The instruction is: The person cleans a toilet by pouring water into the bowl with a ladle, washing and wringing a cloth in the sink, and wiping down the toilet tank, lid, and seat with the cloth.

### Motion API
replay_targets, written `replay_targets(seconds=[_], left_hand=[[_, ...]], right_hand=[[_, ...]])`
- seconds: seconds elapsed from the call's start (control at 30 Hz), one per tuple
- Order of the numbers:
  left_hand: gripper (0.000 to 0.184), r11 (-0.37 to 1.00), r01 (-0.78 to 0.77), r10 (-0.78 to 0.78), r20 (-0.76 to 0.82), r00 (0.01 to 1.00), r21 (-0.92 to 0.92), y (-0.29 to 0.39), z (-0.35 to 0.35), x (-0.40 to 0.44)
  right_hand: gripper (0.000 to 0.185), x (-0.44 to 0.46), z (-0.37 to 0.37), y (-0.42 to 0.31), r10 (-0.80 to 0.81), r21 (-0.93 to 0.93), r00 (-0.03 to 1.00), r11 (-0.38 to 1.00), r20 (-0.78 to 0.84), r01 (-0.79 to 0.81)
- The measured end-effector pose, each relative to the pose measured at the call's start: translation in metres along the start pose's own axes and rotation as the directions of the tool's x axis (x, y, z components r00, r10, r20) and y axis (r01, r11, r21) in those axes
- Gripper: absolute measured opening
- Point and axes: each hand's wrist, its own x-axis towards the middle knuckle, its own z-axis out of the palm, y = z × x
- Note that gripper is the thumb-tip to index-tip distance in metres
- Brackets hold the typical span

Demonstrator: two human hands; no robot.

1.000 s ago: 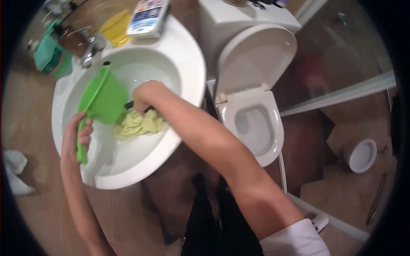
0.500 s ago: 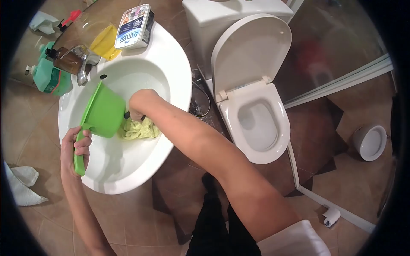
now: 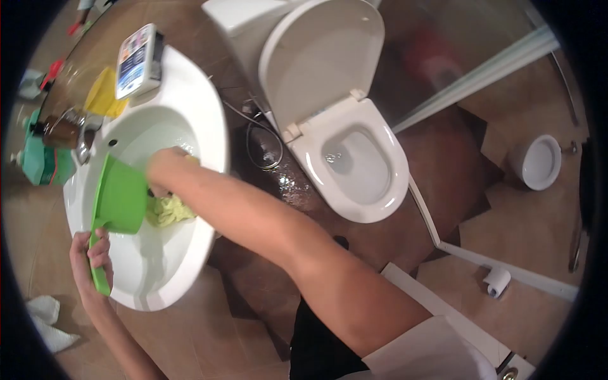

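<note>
My left hand (image 3: pixel 92 256) is wrapped round the handle of a green plastic dipper (image 3: pixel 120 199), which is tilted over the white sink (image 3: pixel 202 120). Inside the basin my right hand (image 3: pixel 166 170) is curled down beside the dipper. A crumpled yellow-green cloth (image 3: pixel 171 211) lies just below it. My right fingers are mostly hidden behind the hand, and a small dark thing shows between them and the dipper; what they grip cannot be made out.
A white box (image 3: pixel 139 62), a yellow container (image 3: pixel 104 94), the faucet (image 3: pixel 84 142) and a green bottle (image 3: pixel 44 158) stand at the sink's back. The open toilet (image 3: pixel 358 166) is to the right, with a hose (image 3: pixel 263 152) between.
The view has swung right, so the sink and both hands sit further left and lower in the frame. My left hand still holds the dipper, and my right hand stays in the basin.
</note>
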Motion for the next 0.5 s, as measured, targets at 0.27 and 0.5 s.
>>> replay_targets(seconds=[0.27, 0.5], left_hand=[[0.021, 0.999, -0.051, 0.051, -0.022, 0.998, 0.003, 0.002, 0.002, -0.001], [0.021, 0.999, -0.014, 0.012, -0.034, 0.999, -0.046, 0.005, 0.006, 0.003]], right_hand=[[0.037, 0.005, -0.002, -0.001, -0.021, 0.053, 1.0, 0.998, -0.002, 0.022], [0.043, 0.011, -0.001, -0.004, -0.018, 0.09, 0.998, 0.996, -0.057, 0.023]])
